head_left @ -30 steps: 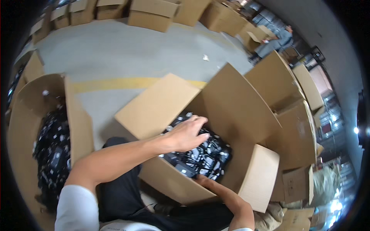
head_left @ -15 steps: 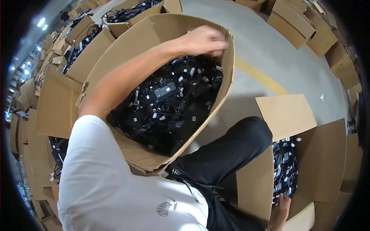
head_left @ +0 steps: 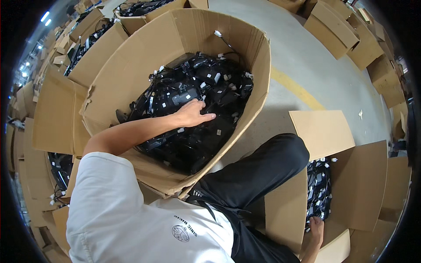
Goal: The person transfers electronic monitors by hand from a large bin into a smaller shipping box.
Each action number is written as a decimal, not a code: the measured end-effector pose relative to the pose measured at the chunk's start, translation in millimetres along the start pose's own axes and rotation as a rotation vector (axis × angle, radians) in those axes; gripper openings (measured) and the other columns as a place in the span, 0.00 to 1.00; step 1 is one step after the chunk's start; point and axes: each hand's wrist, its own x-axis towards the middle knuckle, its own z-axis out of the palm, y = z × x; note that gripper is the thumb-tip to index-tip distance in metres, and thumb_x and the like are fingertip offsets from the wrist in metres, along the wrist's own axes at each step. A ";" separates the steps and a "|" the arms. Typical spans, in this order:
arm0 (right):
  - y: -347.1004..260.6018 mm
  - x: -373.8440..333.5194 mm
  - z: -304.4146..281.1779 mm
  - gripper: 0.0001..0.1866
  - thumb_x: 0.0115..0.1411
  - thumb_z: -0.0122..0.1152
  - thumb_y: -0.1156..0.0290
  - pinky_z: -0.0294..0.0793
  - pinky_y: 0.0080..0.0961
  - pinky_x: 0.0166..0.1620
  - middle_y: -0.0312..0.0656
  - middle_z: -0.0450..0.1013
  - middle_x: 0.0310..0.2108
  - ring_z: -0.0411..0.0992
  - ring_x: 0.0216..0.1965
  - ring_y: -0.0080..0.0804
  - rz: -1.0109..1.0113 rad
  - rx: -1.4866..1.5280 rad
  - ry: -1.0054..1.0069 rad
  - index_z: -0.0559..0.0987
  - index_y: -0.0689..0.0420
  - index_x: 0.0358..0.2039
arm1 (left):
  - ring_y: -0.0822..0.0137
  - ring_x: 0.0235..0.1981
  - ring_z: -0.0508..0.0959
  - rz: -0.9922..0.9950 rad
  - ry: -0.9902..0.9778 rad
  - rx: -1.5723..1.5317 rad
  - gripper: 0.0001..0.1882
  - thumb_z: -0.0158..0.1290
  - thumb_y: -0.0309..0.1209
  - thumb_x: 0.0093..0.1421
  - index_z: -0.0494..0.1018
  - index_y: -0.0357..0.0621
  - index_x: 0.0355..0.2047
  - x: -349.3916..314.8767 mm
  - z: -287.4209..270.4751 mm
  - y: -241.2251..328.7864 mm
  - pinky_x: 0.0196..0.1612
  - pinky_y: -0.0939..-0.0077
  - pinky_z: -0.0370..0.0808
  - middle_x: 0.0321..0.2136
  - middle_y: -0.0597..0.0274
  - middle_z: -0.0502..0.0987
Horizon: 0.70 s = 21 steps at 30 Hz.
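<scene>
A large cardboard box [head_left: 144, 52] in front of me holds a heap of black power adapters [head_left: 223, 94] with tangled cables and small white tags or plugs. My left hand [head_left: 191, 115] is over the middle of this heap, fingers apart, beside a grey-black adapter [head_left: 185, 96]; nothing shows in its grip. Low on the right, a smaller open carton [head_left: 285, 206] contains more black adapters [head_left: 319, 188] with white plugs, packed close together. At the near end of that pack is my right hand [head_left: 316, 225], its fingers curled in; what they hold is hidden.
My bent leg [head_left: 254, 175] lies between the two boxes. More cartons of black cabled items [head_left: 90, 41] crowd the left and far left. Cardboard boxes [head_left: 331, 28] line the right side, past a grey floor with a yellow line [head_left: 298, 90].
My left hand has come from the far right wall of the large box down toward me, onto the middle of the heap. A cable with a white plug now shows against that wall.
</scene>
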 end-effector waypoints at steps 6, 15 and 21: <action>11.8 -4.6 2.5 0.13 0.61 0.59 0.69 0.67 0.27 0.29 0.37 0.72 0.19 0.68 0.24 0.23 0.017 -0.124 -0.036 0.81 0.68 0.32 | 0.57 0.46 0.77 -0.237 -0.291 -0.267 0.31 0.69 0.37 0.50 0.73 0.36 0.51 -3.2 23.3 26.3 0.55 0.68 0.71 0.44 0.50 0.79; 30.4 -10.3 -3.8 0.13 0.58 0.60 0.67 0.68 0.31 0.30 0.48 0.72 0.21 0.68 0.24 0.29 0.054 -0.123 -0.008 0.79 0.67 0.31 | 0.63 0.48 0.78 -0.352 -0.273 -0.781 0.30 0.67 0.35 0.50 0.72 0.37 0.52 -15.8 -13.3 7.8 0.52 0.69 0.74 0.44 0.55 0.78; -34.5 2.4 -14.6 0.10 0.58 0.61 0.72 0.68 0.28 0.32 0.42 0.73 0.24 0.67 0.27 0.25 -0.131 0.024 0.135 0.77 0.69 0.34 | 0.62 0.47 0.80 -0.266 -0.304 -1.669 0.22 0.50 0.43 0.66 0.73 0.41 0.52 -0.6 -138.9 20.0 0.55 0.60 0.76 0.47 0.56 0.80</action>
